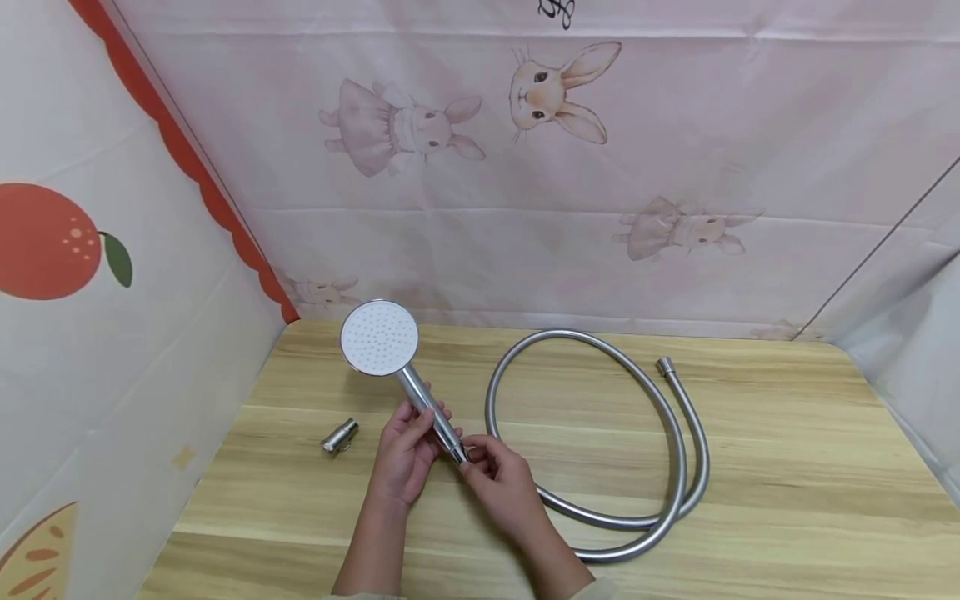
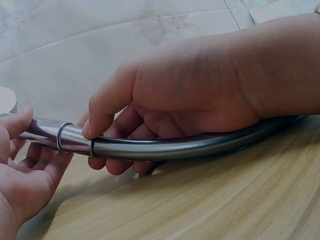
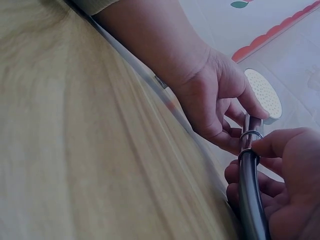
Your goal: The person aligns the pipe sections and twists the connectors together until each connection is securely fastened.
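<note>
A chrome hand shower (image 1: 379,337) with a round white spray face is held tilted over the table, its face at the upper left. My left hand (image 1: 407,454) grips its handle, thumb on top and fingers beneath. At the handle's lower end, my right hand (image 1: 504,483) pinches the metal end fitting (image 2: 77,140) of a grey shower hose (image 2: 190,148) between thumb and fingers. In the left wrist view fitting and handle are in line and touching; how far they are joined I cannot tell. The right fingers partly cover the joint in the head view.
The hose's free end (image 1: 665,366) lies at the back right of its loop on the wooden table (image 1: 810,467). A small metal fitting (image 1: 341,436) lies left of my left hand. Printed cloth walls (image 1: 525,250) stand behind and beside the table.
</note>
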{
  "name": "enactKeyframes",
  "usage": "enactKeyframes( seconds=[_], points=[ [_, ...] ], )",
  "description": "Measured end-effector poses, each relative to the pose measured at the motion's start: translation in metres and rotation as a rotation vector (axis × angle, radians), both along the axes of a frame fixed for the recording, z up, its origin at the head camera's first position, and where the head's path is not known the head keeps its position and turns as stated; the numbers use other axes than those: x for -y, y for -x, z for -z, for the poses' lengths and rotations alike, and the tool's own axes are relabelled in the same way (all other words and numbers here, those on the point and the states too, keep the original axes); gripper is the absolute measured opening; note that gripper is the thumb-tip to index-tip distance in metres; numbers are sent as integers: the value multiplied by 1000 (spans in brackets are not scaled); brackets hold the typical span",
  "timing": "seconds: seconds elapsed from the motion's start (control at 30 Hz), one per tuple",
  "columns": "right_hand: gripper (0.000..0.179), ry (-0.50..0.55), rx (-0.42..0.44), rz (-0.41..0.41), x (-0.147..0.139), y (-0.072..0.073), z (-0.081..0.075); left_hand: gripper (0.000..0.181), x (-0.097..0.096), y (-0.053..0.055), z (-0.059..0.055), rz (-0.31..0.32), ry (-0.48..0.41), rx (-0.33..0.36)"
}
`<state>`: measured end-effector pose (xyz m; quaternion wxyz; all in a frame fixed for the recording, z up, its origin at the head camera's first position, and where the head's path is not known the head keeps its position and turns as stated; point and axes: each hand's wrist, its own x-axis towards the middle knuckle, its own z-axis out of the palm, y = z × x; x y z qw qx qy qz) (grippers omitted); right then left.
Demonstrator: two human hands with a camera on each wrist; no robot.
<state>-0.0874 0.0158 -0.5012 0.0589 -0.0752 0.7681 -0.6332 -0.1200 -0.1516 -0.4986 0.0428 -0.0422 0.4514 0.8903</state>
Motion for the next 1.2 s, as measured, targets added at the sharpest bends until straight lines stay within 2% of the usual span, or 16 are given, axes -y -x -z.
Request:
enactKeyframes(
  seconds=[0.23,0.47,0.7,1.03,1.2],
  points=[
    [38,-2,4,8,1,1,1,58,1,0,2,7,-3,-10],
    [32,-34,7,14,2,2,2,58,0,0,1,4,-12,-3],
    [25,-1,1,7,0,0,0,61,0,0,0,7,-4,2],
    [37,0,-21,2,1,1,3,61,0,0,0,7,-11,-3],
    [37,-14,-17,11,1,1,2,59,0,0,1,12,-6,-6]
  ],
)
